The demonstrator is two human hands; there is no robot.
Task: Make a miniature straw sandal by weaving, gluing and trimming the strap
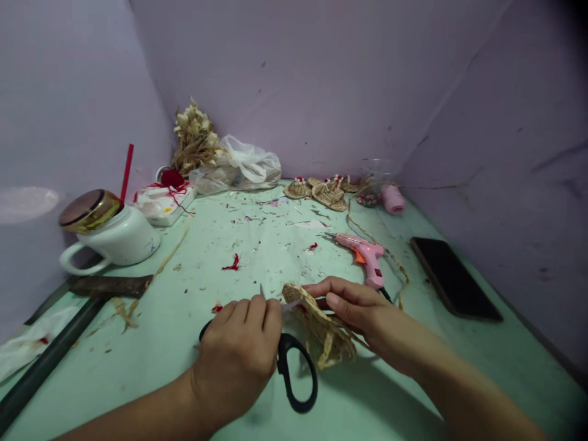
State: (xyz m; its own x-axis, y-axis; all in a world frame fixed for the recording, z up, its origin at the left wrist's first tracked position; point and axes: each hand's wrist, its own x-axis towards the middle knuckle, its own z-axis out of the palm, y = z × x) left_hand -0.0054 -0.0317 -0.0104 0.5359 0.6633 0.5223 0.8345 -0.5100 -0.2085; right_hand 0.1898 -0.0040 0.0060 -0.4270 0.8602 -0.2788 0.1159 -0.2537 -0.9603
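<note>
My left hand [241, 349] is closed around the middle of black-handled scissors [297, 407]. Their blades are parted; one points up beyond my knuckles, and the other reaches to the edge of a woven straw piece [328, 334]. Whether that blade touches the straw or only overlaps it, I cannot tell. My right hand [367, 309] pinches the straw piece from its right side, thumb and fingers at its upper rim. The piece is tilted up off the table, with loose strands hanging at its lower side. Beyond my right hand lies a pink glue gun [367, 252].
A phone [454, 278] lies at right. At left are a white mug [124, 236] and a hammer [110, 286]. Several woven straw pieces [328, 195], a pink thread spool [392, 199], a plastic bag [250, 164] and dried flowers [195, 138] sit by the back wall. Scraps litter the table.
</note>
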